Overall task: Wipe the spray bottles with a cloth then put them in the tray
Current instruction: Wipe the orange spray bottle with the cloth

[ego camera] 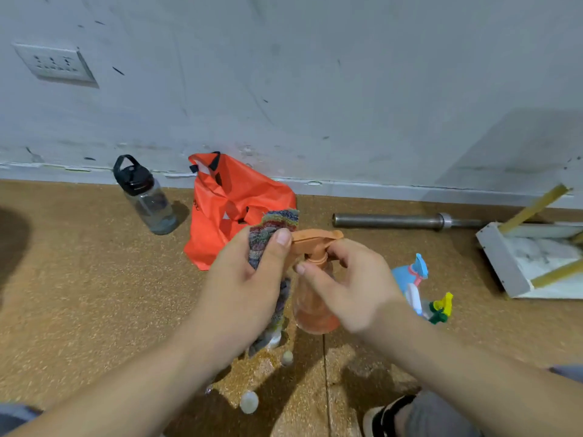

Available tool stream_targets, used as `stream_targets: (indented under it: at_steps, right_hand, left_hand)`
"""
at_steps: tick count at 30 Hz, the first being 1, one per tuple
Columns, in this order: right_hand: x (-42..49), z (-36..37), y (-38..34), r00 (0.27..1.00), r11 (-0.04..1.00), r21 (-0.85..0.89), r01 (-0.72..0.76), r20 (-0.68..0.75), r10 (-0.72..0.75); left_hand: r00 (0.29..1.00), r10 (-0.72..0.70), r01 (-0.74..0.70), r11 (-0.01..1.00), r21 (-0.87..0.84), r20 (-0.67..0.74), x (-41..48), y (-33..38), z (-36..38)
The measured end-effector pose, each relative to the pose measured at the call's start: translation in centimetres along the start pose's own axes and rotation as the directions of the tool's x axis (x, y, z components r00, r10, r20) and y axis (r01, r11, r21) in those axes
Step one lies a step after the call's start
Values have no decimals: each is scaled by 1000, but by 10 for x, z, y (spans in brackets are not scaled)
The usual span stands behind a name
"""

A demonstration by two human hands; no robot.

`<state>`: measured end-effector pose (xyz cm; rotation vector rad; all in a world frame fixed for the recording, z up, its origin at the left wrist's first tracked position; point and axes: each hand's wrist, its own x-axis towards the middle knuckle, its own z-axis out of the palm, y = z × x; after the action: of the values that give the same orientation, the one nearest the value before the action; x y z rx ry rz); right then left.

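- Head view: the orange translucent plastic spray bottle [310,310] is held upright in the air above the brown speckled floor [79,294], between the two hands and close to the person.
- The right hand [353,285] pinches the bottle at its neck, just under the trigger head, with its fingers [301,268] curled round it.
- The left hand [246,279] grips a multicoloured knitted cloth [274,228]. Its thumb presses the cloth against the back end of the trigger head, and the rest of the cloth hangs down beside the bottle's body.
- Handling, as a judgement: the bottle looks light, with thin walls that are stiff enough but smooth, so probably slippery if damp. The neck is the firm place to hold it, since it leaves the rounded body free for the soft, limp cloth.
- Looks: an opaque orange trigger and nozzle above a paler, see-through rounded body. How full it is I cannot tell.
- The white tray with gold legs [500,260] lies well apart to the right, on the floor by the wall.
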<state>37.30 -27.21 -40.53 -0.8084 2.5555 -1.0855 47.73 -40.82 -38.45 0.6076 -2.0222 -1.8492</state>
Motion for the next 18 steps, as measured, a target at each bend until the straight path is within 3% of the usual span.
stream_targets:
  at_steps: [5,9,12,14,16,18]
  right_hand:
    - [17,-13,16,992,989,-90,119,56,-114]
    - [21,-14,22,965,962,-130,240,142,-222]
    - [25,-13,21,952,943,-174,283,169,-255]
    - [26,-9,20,942,908,-276,314,209,-263]
    - [24,-5,19,937,877,-343,336,217,-274]
    - [18,-3,18,926,847,-376,377,157,-342]
  left_hand:
    - [991,-119,120,993,-21,55,19,7,5]
    - [1000,-16,16,988,152,4,38,8,3]
    - [971,89,-128,977,170,222,36,11,5]
    - [924,121,-238,925,298,361,31,2,6]
    - [908,117,-297,858,420,403,29,-3,7]
    - [914,22,-226,857,463,404,31,-6,3]
